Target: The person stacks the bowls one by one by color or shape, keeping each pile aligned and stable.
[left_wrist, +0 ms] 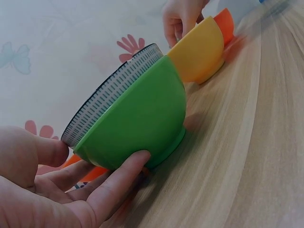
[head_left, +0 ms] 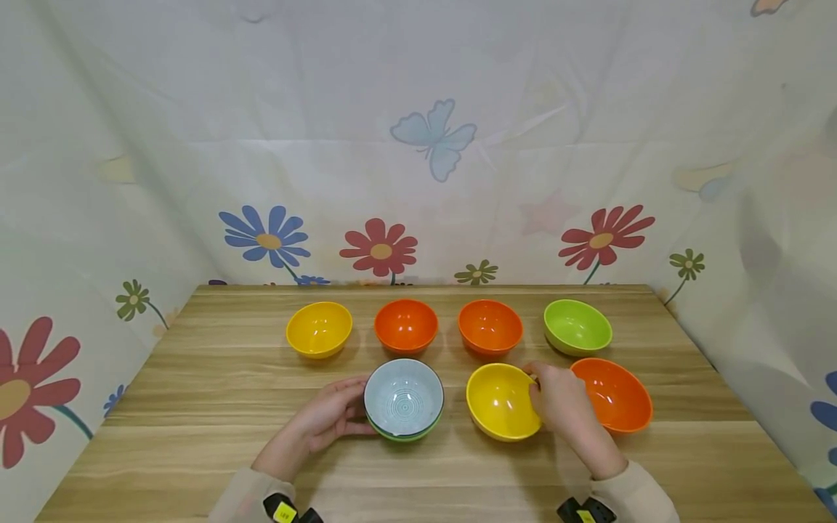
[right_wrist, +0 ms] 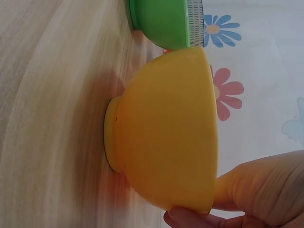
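A blue-grey patterned bowl [head_left: 403,396] sits nested inside a green bowl [left_wrist: 142,114] at the front middle of the table. My left hand [head_left: 353,408] holds this stack from its left side, with the thumb near the rim and the fingers [left_wrist: 121,178] curled under the green wall. To the right stands the front yellow bowl [head_left: 500,401], also seen in the right wrist view as the yellow bowl [right_wrist: 166,137]. My right hand [head_left: 539,388] pinches its right rim, thumb inside and fingers [right_wrist: 190,216] outside. Both bowls rest on the table.
An orange bowl [head_left: 615,396] stands just right of my right hand. Along the back are a yellow bowl [head_left: 319,328], two orange bowls [head_left: 406,325] [head_left: 490,327] and a light green bowl [head_left: 577,327]. A flowered cloth surrounds the wooden table [head_left: 196,378].
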